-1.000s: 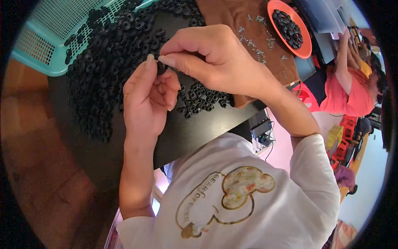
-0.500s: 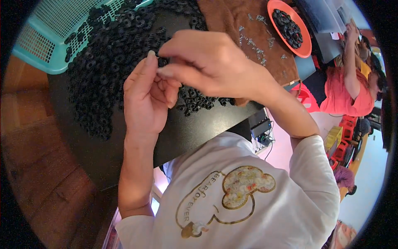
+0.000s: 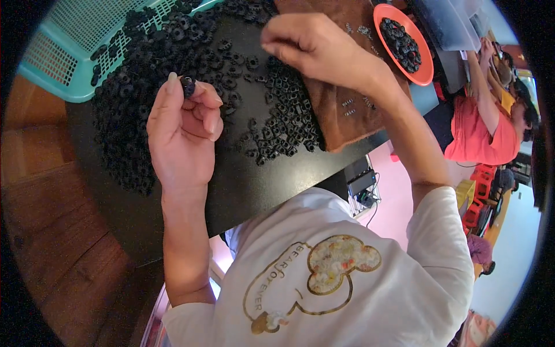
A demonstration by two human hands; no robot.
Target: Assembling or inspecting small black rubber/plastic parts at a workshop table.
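The left hand (image 3: 182,141) pinches a black part (image 3: 188,88) between thumb and forefinger above the heap (image 3: 127,141), a grip that apparently leaves the part's upper end exposed. The right hand (image 3: 309,43), over the edge of the brown cloth (image 3: 341,132), has curled fingers, thumb near forefinger; whether anything lies between them cannot be told. Springs (image 3: 348,104) rest on the cloth, whose nap probably checks rolling. On the tabletop (image 3: 248,191), a smaller cluster (image 3: 283,115) lies between heap and cloth, presumably for easy reach; the orange bowl (image 3: 428,62) confines other dark pieces (image 3: 399,43).
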